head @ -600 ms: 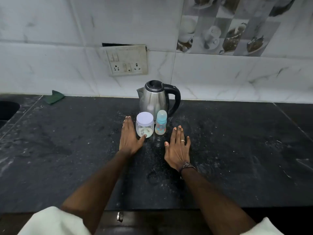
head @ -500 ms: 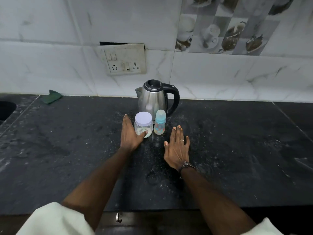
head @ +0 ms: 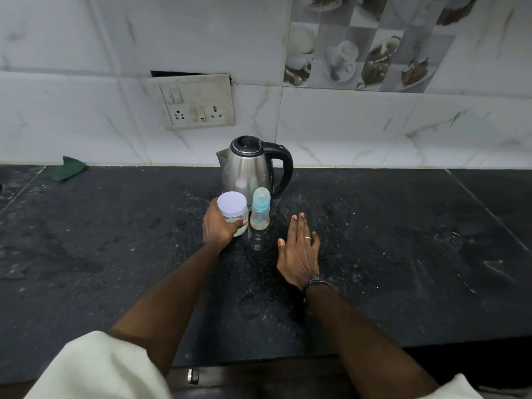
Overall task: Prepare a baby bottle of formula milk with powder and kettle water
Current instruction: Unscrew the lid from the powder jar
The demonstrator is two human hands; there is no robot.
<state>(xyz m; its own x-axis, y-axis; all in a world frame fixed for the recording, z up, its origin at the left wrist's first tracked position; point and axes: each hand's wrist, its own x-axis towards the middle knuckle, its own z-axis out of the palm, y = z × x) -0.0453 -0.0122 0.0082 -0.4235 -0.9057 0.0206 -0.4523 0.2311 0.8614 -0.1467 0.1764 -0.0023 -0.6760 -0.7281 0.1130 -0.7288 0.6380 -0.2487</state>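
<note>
Powder jar [head: 233, 214] lower left side hidden behind the left hand [head: 217, 227], kettle [head: 248, 165] base hidden behind jar and baby bottle [head: 260, 209], sleeves cut off at bottom edge

A dark, speckled stone counter [head: 374, 254] runs along the tiled wall, dusted with pale flecks. A steel kettle [head: 247, 168] with a black handle stands near the wall. Just in front of it stand a white-lidded jar [head: 232, 205] and a small baby bottle [head: 260, 210], side by side. A green cloth [head: 67, 168] lies far left against the wall.
</note>
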